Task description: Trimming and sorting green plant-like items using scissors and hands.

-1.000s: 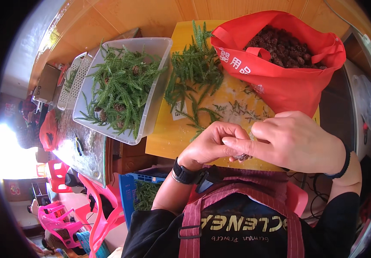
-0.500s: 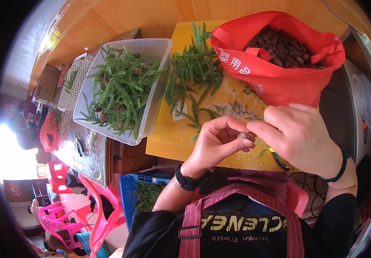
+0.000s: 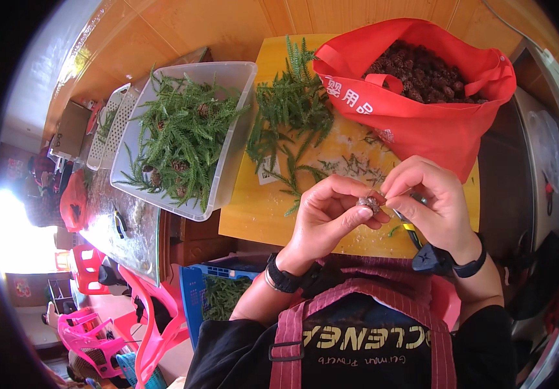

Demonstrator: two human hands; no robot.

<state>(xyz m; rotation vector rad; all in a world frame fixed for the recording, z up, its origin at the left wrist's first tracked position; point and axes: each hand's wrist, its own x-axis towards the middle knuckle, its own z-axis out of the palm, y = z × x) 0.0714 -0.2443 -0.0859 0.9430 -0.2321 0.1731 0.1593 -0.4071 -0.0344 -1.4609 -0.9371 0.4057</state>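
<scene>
My left hand pinches a small brown pine cone between thumb and fingers, above the near part of a yellow tabletop. Close against the cone's right side, my right hand has its thumb and forefinger pressed together; whatever is between them is too small to make out. Under the right hand lie pliers with yellow and black handles, partly covered by it. Green needle sprigs and loose bits lie on the tabletop beyond my hands.
A red cloth bag full of pine cones stands at the far right. On the left, a clear plastic bin holds green sprigs with several cones. Below it is a blue crate with greenery. Pink chairs stand at lower left.
My right hand has turned and drawn down and left, its fingers now more extended beside the cone. The left hand keeps its hold on the cone, nearly in place.
</scene>
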